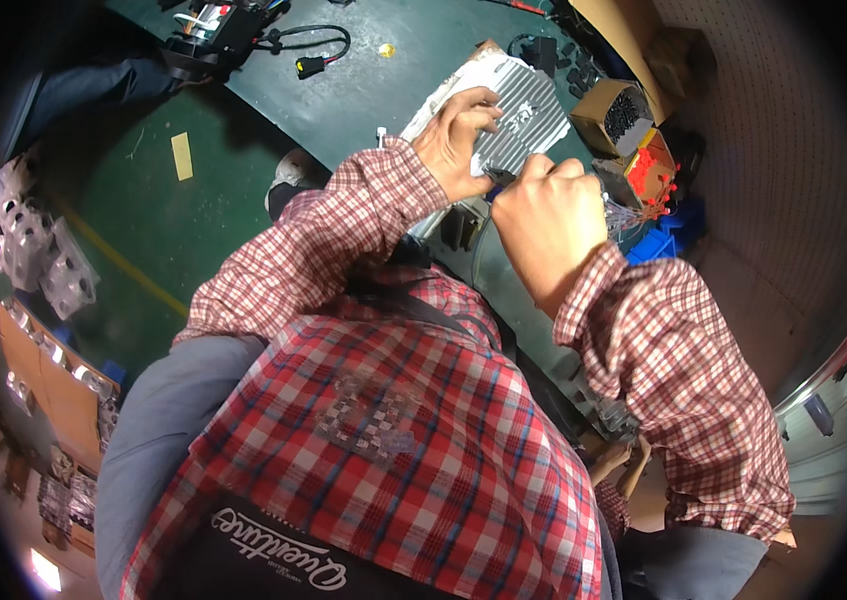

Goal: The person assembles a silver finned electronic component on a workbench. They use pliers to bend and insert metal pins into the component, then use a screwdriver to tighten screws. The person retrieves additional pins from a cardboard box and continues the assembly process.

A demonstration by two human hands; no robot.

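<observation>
A silver-grey finned metal housing (532, 118) lies on the dark green bench, with white wrapping (444, 88) along its left side. My left hand (456, 145) grips the housing's left side near its close corner. Its fingers are bent over the ribs, and the thumb reaches toward the near edge. Against that near edge, my right hand (552, 225) is closed in a fist, knuckles up. Whatever it holds is hidden by the fingers; a small dark part shows between the two hands.
Right of the housing stand a carton of small black parts (627, 118), a box of red-tipped wires (652, 175) and a blue bin (654, 246). A black cable with a connector (312, 66) lies at the far left of the bench (384, 100). Another person's dark sleeve (104, 88) shows at left.
</observation>
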